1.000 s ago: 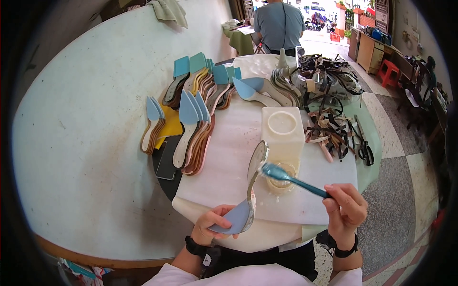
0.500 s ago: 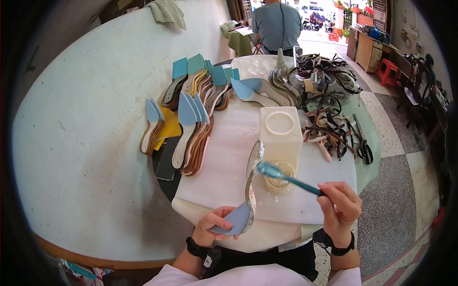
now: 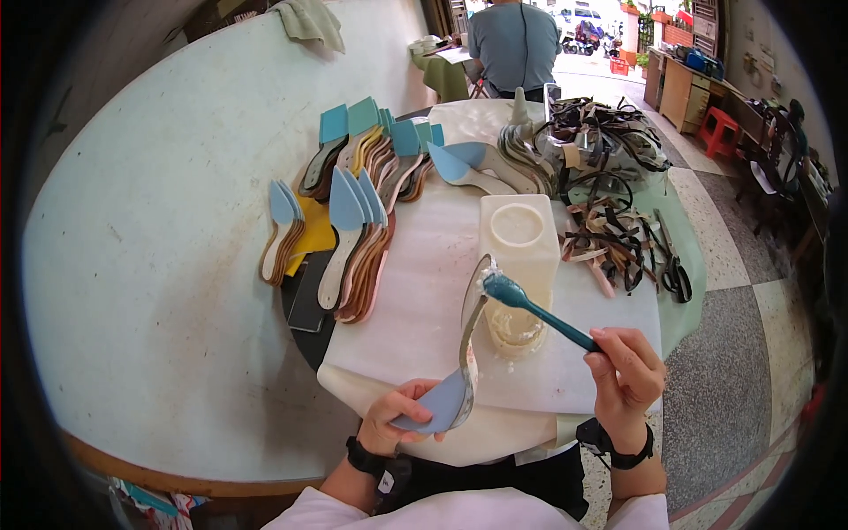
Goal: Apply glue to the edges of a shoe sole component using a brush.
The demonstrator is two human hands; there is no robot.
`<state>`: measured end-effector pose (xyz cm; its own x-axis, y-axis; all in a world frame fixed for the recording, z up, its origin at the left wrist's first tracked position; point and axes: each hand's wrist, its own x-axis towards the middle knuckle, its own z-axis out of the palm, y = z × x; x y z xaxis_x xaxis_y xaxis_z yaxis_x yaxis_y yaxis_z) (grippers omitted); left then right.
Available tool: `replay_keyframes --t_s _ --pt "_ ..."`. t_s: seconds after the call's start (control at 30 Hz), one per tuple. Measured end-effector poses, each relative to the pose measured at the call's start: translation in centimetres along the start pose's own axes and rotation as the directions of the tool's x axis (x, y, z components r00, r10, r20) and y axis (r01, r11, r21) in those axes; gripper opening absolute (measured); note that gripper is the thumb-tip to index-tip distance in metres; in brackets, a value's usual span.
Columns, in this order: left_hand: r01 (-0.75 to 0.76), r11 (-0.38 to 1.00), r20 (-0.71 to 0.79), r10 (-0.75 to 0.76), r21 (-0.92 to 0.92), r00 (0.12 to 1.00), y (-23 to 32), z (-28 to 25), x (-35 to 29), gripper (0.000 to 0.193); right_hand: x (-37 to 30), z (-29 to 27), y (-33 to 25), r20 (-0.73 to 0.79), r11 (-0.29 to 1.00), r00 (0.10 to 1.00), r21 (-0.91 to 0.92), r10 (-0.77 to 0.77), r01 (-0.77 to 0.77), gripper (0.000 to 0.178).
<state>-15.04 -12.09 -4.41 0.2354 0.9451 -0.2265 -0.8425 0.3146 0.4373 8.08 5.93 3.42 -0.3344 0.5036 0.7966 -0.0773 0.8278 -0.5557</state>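
Note:
My left hand [image 3: 397, 417] is closed on the pale blue toe end of a curved shoe insole [image 3: 446, 402], whose heel end points up and away from me. My right hand [image 3: 632, 380] pinches the handle of a teal brush [image 3: 552, 322]. White paste coats the brush's tip, which meets the insole near its raised heel end. Just beyond and below the brush is a cream plastic jug [image 3: 519, 265], with whitish paste smeared around its near opening [image 3: 519, 327].
Stacks of insoles [image 3: 349, 243] with blue and teal ends stand at the left and back. Dark strap strips [image 3: 609, 132] pile up at the back right, near black-handled scissors [image 3: 676, 274]. A white wall-like panel [image 3: 177, 221] curves along the left. A person [image 3: 512, 49] sits farther off, back turned.
The brush tip has moved slightly up along the insole toward its heel end. Both hands keep their hold and have barely shifted.

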Motion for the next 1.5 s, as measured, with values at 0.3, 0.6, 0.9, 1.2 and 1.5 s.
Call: replay_keyframes --t_s 0.3,0.6,0.9,1.2,1.5 --pt "-0.089 0.992 -0.046 0.093 0.085 0.995 -0.8 -1.6 -0.2 0.051 -0.4 -0.1 0.3 0.140 0.973 0.971 -0.105 -0.192 0.208 0.028" --pt "-0.059 0.992 -0.003 0.060 0.109 0.998 -0.1 -1.0 -0.1 0.048 0.0 0.8 0.6 0.011 0.987 0.990 -0.082 -0.138 0.139 0.028" --pt "-0.055 0.998 -0.003 0.055 0.008 0.998 0.7 -0.9 -0.5 0.045 -0.1 0.6 0.4 0.086 0.971 0.979 -0.135 -0.187 0.198 0.029" --pt "-0.050 0.996 0.058 0.054 -0.068 0.997 0.4 -0.9 -0.3 0.046 0.2 1.1 0.5 0.190 0.954 0.953 -0.143 -0.234 0.263 0.030" --pt "-0.108 0.994 -0.074 0.107 -0.015 0.992 0.7 -2.1 -0.6 0.044 0.3 1.5 1.4 0.053 0.976 0.982 -0.115 -0.179 0.184 0.029"
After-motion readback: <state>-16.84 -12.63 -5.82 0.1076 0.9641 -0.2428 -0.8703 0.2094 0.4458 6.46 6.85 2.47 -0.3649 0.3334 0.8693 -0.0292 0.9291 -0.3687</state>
